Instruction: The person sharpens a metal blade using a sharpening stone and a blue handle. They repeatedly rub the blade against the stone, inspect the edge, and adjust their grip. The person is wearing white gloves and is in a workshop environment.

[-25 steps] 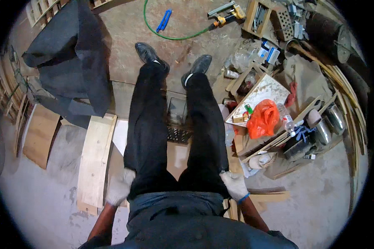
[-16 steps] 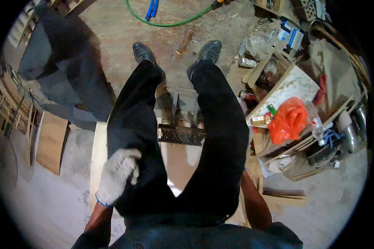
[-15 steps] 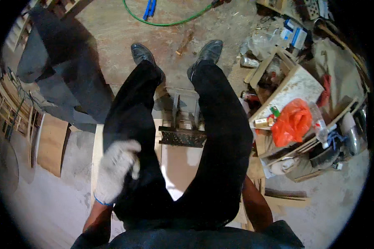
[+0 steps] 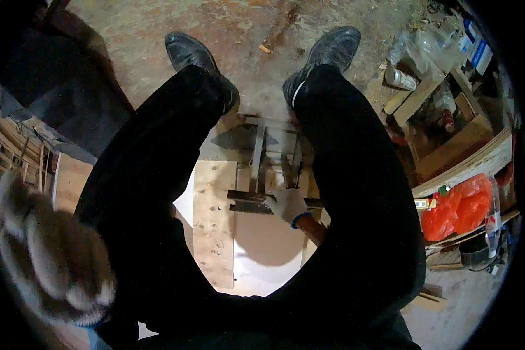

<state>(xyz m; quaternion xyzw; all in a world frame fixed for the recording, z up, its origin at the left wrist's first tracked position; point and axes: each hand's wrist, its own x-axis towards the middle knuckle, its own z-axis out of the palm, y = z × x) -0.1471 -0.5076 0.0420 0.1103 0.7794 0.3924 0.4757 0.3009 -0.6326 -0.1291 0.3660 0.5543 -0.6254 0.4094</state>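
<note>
My left hand (image 4: 58, 256), in a pale knit glove, is raised close to the camera beside my left thigh. Its fingers look curled, though blurred, and the inside of the grip is hidden. Reaching in below my right thigh, my right hand (image 4: 287, 205) wears a similar glove with a blue cuff. It closes on the dark crosspiece of a metal frame (image 4: 256, 157) standing between my legs; the fingertips are partly hidden. Under the frame lie a knotty plywood strip (image 4: 213, 227) and a pale board (image 4: 268, 245).
Scrap wood (image 4: 458, 151), a can (image 4: 401, 78), clear plastic (image 4: 429, 49) and an orange plastic bag (image 4: 458, 207) crowd the right side. Dark cloth (image 4: 58, 87) hangs at far left, above a brown board (image 4: 73, 181). My shoes (image 4: 335, 49) rest on the stained floor.
My left hand has come up and left, nearer the camera. My right hand, hidden before, now shows at the metal frame. My knees have spread apart, and the view has shifted.
</note>
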